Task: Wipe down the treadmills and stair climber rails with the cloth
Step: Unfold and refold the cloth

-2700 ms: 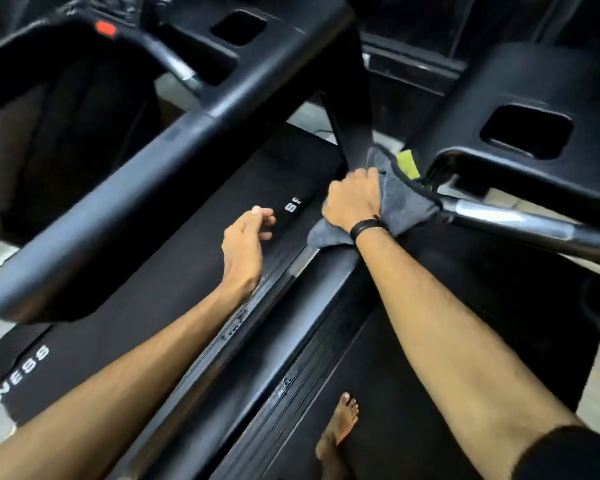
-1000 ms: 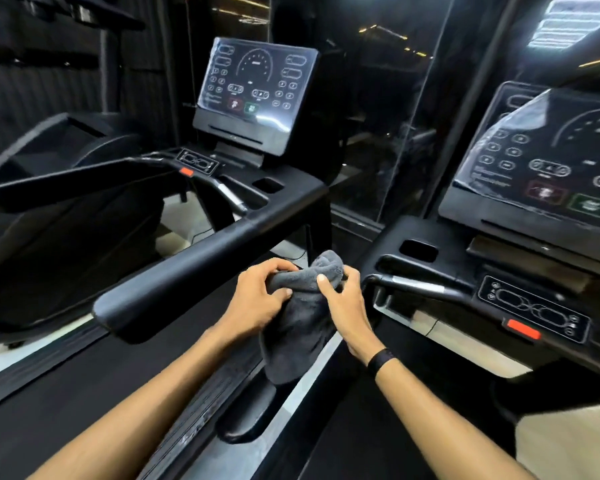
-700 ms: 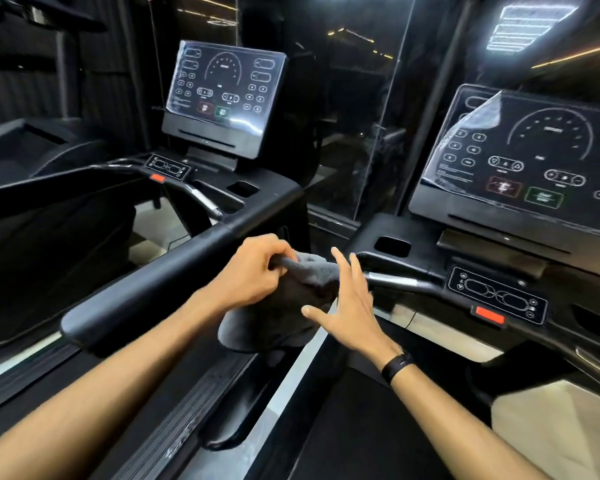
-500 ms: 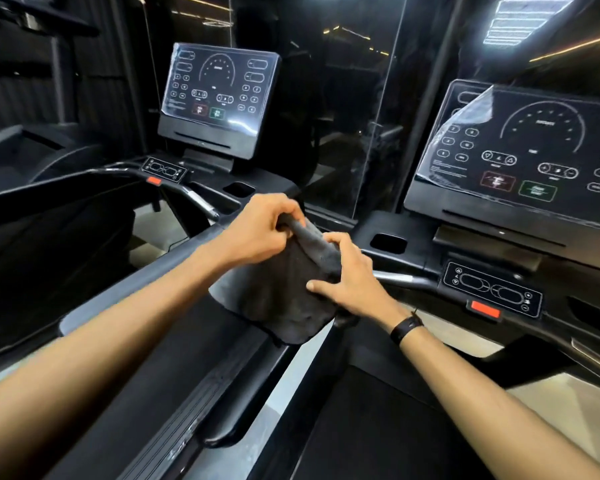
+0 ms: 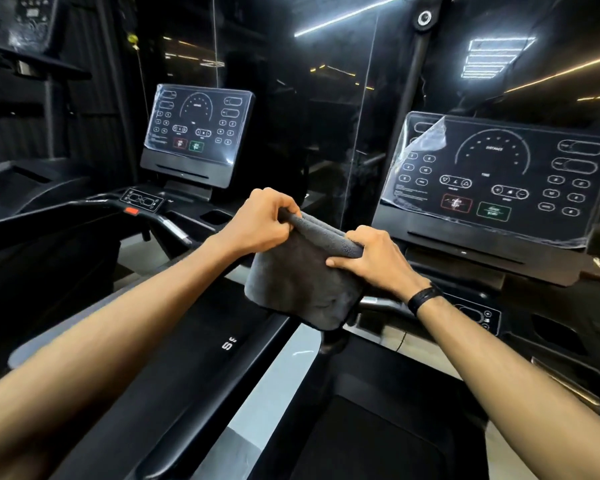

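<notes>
Gripping the grey cloth [image 5: 302, 278] by its folded top edge, left hand [image 5: 260, 221] and right hand [image 5: 374, 259] clenched on it. Held up between the two treadmills, touching nothing, probably to refold a clean face for wiping.

left hand [image 5: 262, 220] gripping, curled | right hand [image 5: 374, 259] gripping, curled

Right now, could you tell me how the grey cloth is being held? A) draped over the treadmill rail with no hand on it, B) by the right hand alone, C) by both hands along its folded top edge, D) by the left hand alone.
C: the left hand and the right hand each grip the folded top edge of the grey cloth, which hangs below them in the air.
</notes>
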